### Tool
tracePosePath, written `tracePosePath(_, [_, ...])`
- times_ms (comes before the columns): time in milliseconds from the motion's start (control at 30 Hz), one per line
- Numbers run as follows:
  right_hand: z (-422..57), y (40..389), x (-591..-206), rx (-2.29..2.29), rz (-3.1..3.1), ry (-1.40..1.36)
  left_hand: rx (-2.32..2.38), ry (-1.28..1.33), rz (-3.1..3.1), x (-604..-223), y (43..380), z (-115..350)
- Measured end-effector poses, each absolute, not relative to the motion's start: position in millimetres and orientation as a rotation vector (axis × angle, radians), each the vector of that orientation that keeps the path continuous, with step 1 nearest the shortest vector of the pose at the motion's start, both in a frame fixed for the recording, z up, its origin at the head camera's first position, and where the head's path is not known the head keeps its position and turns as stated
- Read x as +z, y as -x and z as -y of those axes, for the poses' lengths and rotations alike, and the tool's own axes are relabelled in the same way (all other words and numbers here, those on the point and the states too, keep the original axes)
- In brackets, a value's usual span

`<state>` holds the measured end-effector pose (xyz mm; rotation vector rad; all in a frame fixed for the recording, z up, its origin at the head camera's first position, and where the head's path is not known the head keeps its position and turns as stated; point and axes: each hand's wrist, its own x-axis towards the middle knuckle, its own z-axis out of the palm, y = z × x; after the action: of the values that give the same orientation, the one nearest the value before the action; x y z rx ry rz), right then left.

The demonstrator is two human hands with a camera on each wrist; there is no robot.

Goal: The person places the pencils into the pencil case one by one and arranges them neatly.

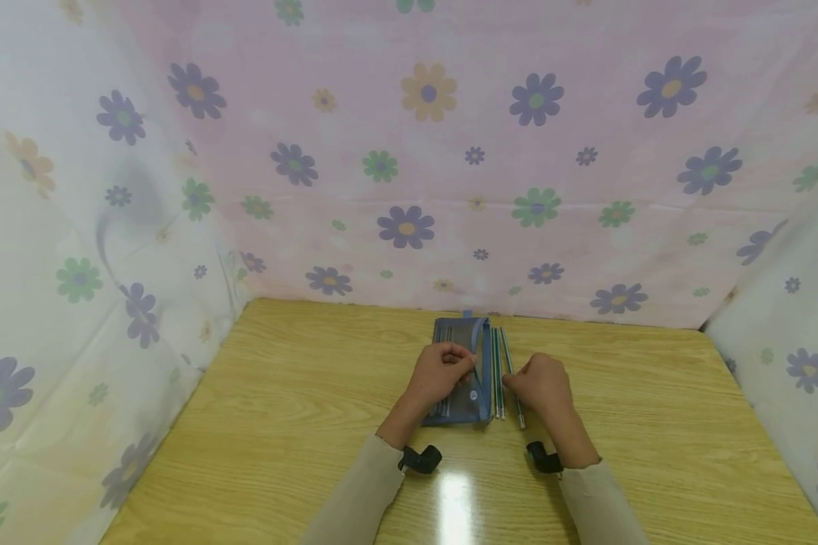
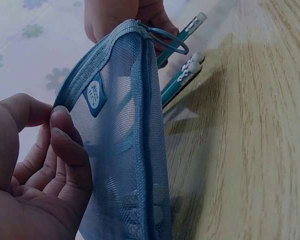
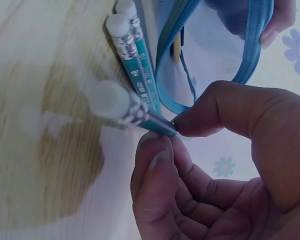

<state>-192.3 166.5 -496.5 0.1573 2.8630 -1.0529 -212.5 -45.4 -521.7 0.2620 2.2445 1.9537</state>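
Observation:
A blue mesh zip pencil case (image 1: 460, 409) lies on the table, its zipped side facing right. My left hand (image 1: 439, 371) pinches the upper edge of its opening between thumb and finger, and in the right wrist view the mouth (image 3: 252, 50) gapes wide. Between thumb and fingertips my right hand (image 1: 540, 384) holds a green pencil (image 3: 152, 122) with a white eraser end. Two more green pencils (image 3: 137, 65) lie side by side right along the case's opening. Through the mesh, several slim items (image 1: 443, 333) show inside the case.
The wood-grain table (image 1: 300, 378) runs back to a flowered cloth (image 1: 409, 151), which also hangs at both sides. A blue loop (image 2: 170, 40) sticks out at the case's zip end. Black wrist cameras (image 1: 420, 459) sit at both cuffs.

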Motion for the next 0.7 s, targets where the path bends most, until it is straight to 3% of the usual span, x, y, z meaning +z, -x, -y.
tracePosePath(700, [-156.7,188.6,-488.9,-1.170,-2.841,-0.068,1.947,-0.256,-2.266,-519.1,209.7,43.3])
